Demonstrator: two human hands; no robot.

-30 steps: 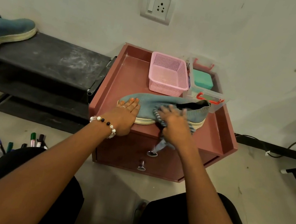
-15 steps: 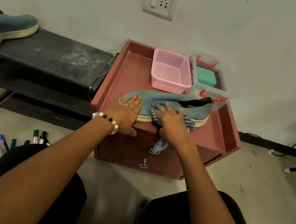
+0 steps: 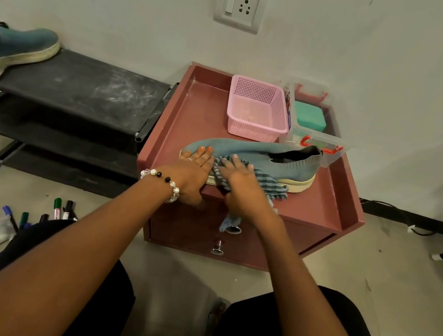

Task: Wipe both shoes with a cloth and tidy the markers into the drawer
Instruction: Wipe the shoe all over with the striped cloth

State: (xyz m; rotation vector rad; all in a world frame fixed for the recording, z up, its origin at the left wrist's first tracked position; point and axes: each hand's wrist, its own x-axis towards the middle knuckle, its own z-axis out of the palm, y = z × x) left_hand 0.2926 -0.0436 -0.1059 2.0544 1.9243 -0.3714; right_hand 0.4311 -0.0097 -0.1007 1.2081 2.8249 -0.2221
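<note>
Inspecting the head view, I am finding a blue knit shoe (image 3: 257,156) lying on its side along the front edge of the maroon cabinet (image 3: 321,209), toe to the left. The left hand (image 3: 194,173) is lying flat on the toe with fingers straight, pressing it down and gripping nothing. The right hand (image 3: 242,184) is pressing a striped blue cloth (image 3: 272,187) against the middle of the shoe, fingers spread and nearly straight; one end of the cloth is hanging down over the upper drawer front (image 3: 285,233). Both drawers are showing as closed, and their contents are hidden from me.

Behind the shoe I am noting two containers on the cabinet top. The pink mesh basket (image 3: 255,109) is sitting just beside a clear plastic box (image 3: 317,125) with red latches; the box is holding a green lidded case (image 3: 309,116), while I cannot tell whether anything is lying in the basket.

The second shoe (image 3: 7,49) is resting on the top shelf of the black rack (image 3: 82,84), well apart to the left. The markers (image 3: 57,210) are lying on the floor at lower left, partly hidden behind the person's knee.
</note>
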